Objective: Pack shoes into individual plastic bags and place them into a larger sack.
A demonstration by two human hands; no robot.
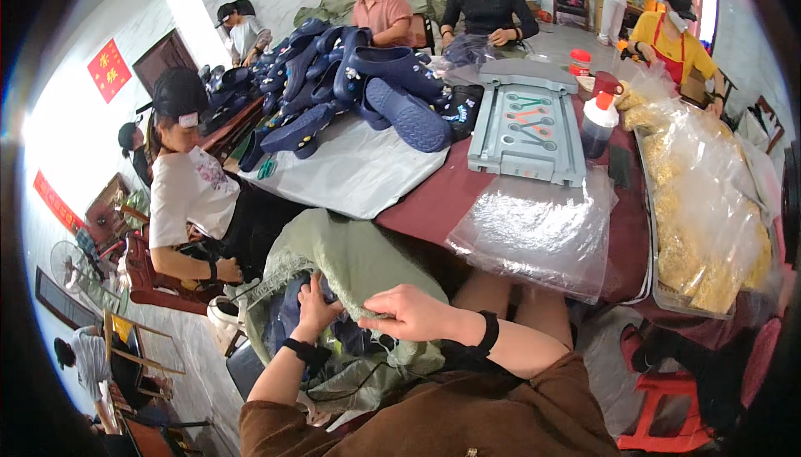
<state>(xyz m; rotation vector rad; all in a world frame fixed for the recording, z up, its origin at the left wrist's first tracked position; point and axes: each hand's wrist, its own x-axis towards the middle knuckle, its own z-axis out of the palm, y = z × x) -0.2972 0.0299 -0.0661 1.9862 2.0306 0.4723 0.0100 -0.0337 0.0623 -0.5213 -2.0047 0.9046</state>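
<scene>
A pale green woven sack [334, 248] stands in front of me with its mouth spread wide. My right hand [407, 313] pinches the right side of its rim between thumb and fingers. Inside the mouth is my left hand [317, 307], fingers apart, close to dark blue contents [288, 311] that I cannot fully make out. Beyond the sack, a heap of navy clogs [359, 73] with small decorations is piled on the table. One clog [409, 115] lies with its sole showing, and another [299, 130] rests at the heap's near edge.
On the dark red tablecloth [425, 198] are a grey folding plastic stool [530, 123], clear plastic bags [534, 240] and a dark bottle [598, 128]. A tray of yellowish small pieces [701, 207] stands right. A person [200, 190] sits close on my left; others work around the table.
</scene>
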